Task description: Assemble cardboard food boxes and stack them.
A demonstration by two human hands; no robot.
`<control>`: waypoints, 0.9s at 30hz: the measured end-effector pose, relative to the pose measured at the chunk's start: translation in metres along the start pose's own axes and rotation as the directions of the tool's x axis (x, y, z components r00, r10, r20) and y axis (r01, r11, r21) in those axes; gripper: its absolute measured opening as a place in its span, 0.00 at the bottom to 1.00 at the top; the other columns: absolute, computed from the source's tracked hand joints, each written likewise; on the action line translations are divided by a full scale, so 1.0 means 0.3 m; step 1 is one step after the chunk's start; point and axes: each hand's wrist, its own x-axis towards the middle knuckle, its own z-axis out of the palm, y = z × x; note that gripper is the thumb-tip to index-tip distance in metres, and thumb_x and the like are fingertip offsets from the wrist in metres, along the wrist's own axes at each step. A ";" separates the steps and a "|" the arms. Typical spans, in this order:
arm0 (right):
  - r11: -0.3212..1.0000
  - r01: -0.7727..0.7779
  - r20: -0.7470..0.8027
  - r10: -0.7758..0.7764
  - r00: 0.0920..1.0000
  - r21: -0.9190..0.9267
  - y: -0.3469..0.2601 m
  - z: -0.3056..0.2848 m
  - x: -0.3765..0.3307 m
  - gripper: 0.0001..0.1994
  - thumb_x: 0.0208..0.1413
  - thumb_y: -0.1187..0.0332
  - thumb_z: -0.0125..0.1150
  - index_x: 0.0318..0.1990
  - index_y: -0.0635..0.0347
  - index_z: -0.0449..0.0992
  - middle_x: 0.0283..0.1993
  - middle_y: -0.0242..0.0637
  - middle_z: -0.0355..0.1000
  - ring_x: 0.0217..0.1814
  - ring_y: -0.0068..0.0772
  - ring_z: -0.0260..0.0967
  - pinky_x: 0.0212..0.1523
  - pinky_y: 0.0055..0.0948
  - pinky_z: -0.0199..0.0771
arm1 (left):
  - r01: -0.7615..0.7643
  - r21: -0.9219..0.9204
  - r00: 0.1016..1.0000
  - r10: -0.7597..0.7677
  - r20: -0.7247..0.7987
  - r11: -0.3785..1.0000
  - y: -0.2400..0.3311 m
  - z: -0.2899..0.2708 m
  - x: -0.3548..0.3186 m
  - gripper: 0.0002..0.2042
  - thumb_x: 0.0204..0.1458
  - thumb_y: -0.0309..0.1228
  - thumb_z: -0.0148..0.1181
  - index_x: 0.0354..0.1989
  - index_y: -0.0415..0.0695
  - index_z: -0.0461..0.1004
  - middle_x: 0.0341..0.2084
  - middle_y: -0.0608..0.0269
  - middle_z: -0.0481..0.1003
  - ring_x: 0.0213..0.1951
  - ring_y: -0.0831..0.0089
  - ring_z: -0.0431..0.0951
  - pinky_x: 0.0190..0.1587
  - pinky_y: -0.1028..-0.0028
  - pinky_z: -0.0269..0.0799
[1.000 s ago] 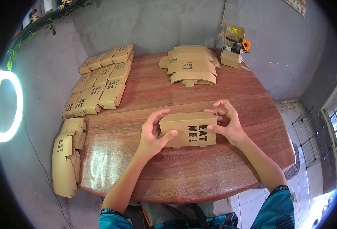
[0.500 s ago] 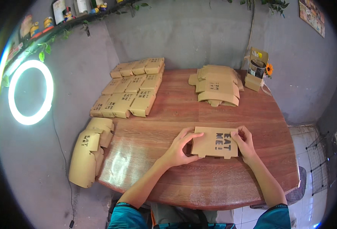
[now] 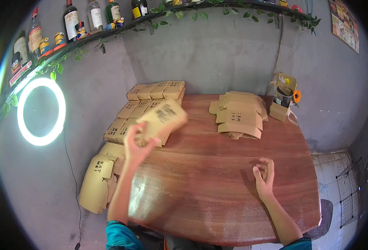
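Note:
A folded brown cardboard box [image 3: 164,120] with dark lettering, blurred by motion, is gripped at its near left edge by my left hand [image 3: 139,143]. It is in front of the rows of folded boxes [image 3: 130,109] at the far left and hides part of them; whether it touches them I cannot tell. Over the right part of the table my right hand [image 3: 265,178] holds nothing, its fingers curled loosely and apart. A pile of flat, unfolded cardboard blanks [image 3: 239,118] lies at the far right. More blanks [image 3: 96,179] hang over the table's left edge.
The wooden table [image 3: 209,183] has a curved right edge. At its far right corner stand an opened carton with a dark can [image 3: 283,96] and an orange flower [image 3: 296,96]. A lit ring lamp [image 3: 41,139] is at the left, below a shelf of bottles [image 3: 70,21].
My left hand has carried the box from the table's front to the far left. The right hand has let go of it and stays at the right. The view has tilted up.

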 end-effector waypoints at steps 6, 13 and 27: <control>0.999 -0.035 0.051 0.036 0.998 -0.032 -0.029 0.004 -0.007 0.20 0.61 0.70 0.61 0.58 0.58 0.64 0.58 0.36 0.62 0.53 0.31 0.64 0.50 0.30 0.67 | 0.244 0.294 0.949 -0.166 -0.267 0.924 -0.507 -0.185 0.293 0.30 0.40 0.39 0.79 0.51 0.44 0.71 0.44 0.47 0.76 0.46 0.52 0.77 0.47 0.56 0.75; 0.996 -0.087 0.018 0.088 0.996 -0.023 -0.068 0.005 -0.004 0.25 0.59 0.64 0.63 0.60 0.62 0.62 0.59 0.37 0.60 0.54 0.30 0.62 0.48 0.28 0.65 | 0.362 0.467 0.900 -0.172 -0.401 0.807 -0.859 -0.124 0.449 0.30 0.39 0.39 0.78 0.50 0.43 0.72 0.43 0.42 0.75 0.47 0.42 0.76 0.50 0.54 0.73; 0.980 -0.083 0.036 0.091 0.995 -0.183 -0.073 0.033 0.018 0.28 0.53 0.51 0.66 0.52 0.62 0.68 0.56 0.39 0.61 0.51 0.29 0.64 0.49 0.29 0.62 | 0.585 0.573 0.809 -0.362 -0.463 0.574 -0.993 0.003 0.548 0.34 0.43 0.43 0.76 0.61 0.52 0.70 0.64 0.52 0.61 0.59 0.42 0.69 0.58 0.48 0.72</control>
